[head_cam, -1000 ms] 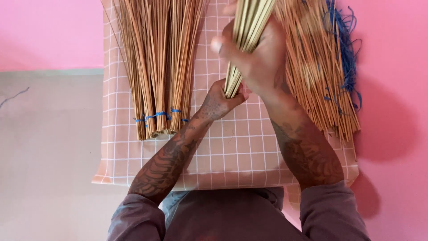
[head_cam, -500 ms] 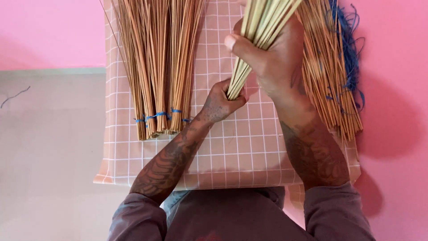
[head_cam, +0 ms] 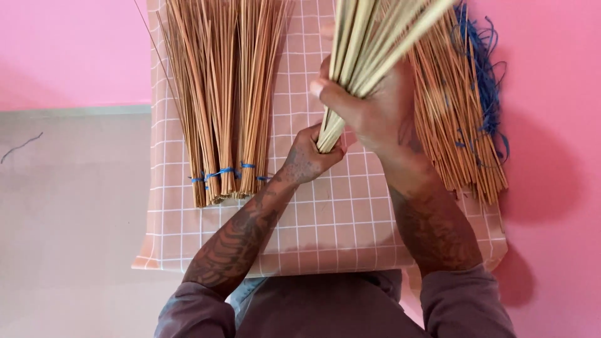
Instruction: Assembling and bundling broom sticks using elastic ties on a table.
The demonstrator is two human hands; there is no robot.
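I see both hands closed on one pale bundle of sticks [head_cam: 369, 56], which stands tilted above the checked cloth [head_cam: 325, 225] near its middle. The right hand [head_cam: 375, 103] wraps around the bundle partway up, thumb pointing toward the cloth's left side, fingers curled tight round the sticks. The left hand [head_cam: 307, 159] sits lower, gripping the bundle's bottom end, where the stick tips just show past its fingers above the cloth. The bundle fans out toward the top edge of the view and its upper part is blurred, so I cannot count the sticks.

On the left part of the cloth lie the tied brown stick bundles [head_cam: 222, 100], side by side, bound near their lower ends with thin blue bands [head_cam: 219, 174]. They lie near the left hand, apart from it. On the right part of the cloth, partly behind the right hand and forearm, lies a loose heap of brown sticks [head_cam: 457, 119], its lower ends reaching to the cloth's right edge. A tangle of blue string [head_cam: 485, 81] lies along the heap's outer side, at the edge of the cloth and over the pink surface [head_cam: 551, 188]. Left of the cloth I see a grey floor [head_cam: 69, 219].
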